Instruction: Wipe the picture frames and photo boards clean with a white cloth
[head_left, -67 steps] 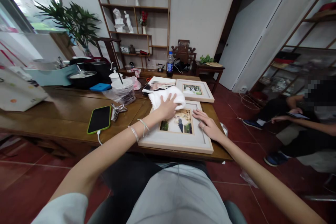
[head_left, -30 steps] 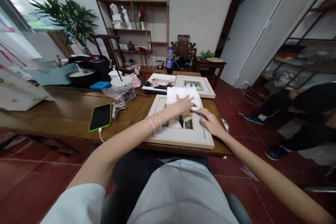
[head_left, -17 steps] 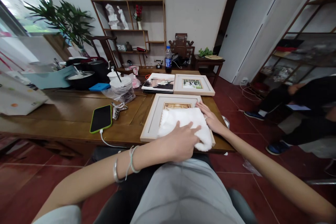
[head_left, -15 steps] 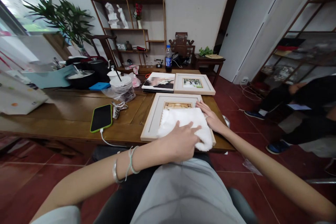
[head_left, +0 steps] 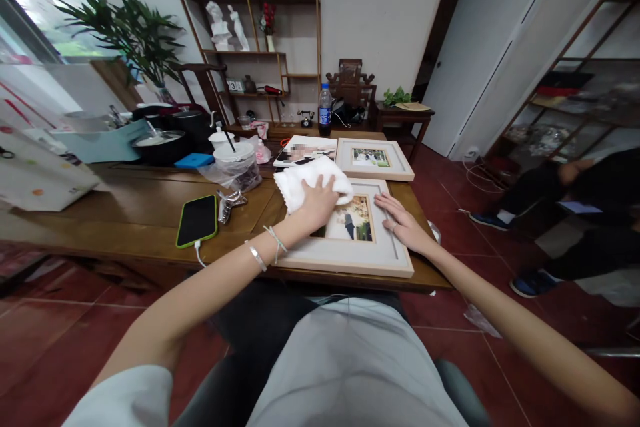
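A wooden picture frame (head_left: 350, 263) with a pale mat lies flat on the table before me. It holds a photo (head_left: 357, 219) that is partly covered by my arm and a white cloth (head_left: 300, 180). My left hand (head_left: 319, 203) has the cloth under its spread fingers and presses it on the frame's upper left part. Bracelets circle that wrist. On the frame's right side, my right hand (head_left: 403, 223) rests flat with its fingers stretched out.
Behind lie a second framed photo (head_left: 373, 159) and a picture book (head_left: 293, 149), with a cola bottle (head_left: 325, 110) beyond. To the left are a phone (head_left: 197, 220) on a cable, a foil piece (head_left: 230, 205) and a bagged white cup (head_left: 235, 160). A seated person (head_left: 595, 193) is at right.
My left hand has slid the cloth from the frame's lower right to its upper left, uncovering part of the photo. My right hand stays on the frame's right side.
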`<action>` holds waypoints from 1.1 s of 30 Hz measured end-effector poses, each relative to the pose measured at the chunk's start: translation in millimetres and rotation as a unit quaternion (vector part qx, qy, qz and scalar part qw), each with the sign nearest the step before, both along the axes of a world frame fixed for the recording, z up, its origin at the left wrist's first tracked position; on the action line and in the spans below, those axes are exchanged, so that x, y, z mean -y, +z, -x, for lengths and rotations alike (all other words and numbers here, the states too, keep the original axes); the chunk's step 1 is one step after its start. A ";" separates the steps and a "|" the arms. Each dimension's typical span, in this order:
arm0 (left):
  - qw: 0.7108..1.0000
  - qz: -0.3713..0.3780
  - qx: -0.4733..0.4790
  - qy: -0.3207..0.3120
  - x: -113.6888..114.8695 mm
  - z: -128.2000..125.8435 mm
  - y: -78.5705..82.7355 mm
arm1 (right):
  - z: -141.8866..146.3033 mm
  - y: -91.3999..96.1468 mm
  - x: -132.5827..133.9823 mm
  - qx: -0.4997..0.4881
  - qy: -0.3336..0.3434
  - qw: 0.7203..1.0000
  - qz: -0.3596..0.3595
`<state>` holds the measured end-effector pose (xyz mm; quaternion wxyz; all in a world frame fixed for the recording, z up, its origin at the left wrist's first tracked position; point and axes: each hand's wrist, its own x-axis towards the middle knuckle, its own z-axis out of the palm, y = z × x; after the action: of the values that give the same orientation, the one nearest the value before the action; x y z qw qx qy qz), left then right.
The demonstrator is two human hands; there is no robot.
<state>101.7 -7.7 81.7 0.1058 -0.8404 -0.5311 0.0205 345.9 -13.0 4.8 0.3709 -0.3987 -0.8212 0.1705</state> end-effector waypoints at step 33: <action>0.993 -0.055 0.009 -0.108 -14.1 52.5 -5.3 | 0.4 -0.9 -0.5 0.004 -0.014 1.000 -0.009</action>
<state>49.2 6.3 76.4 0.1491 -0.8860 -0.4382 -0.0278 345.5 -12.5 3.9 0.3737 -0.4078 -0.8183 0.1560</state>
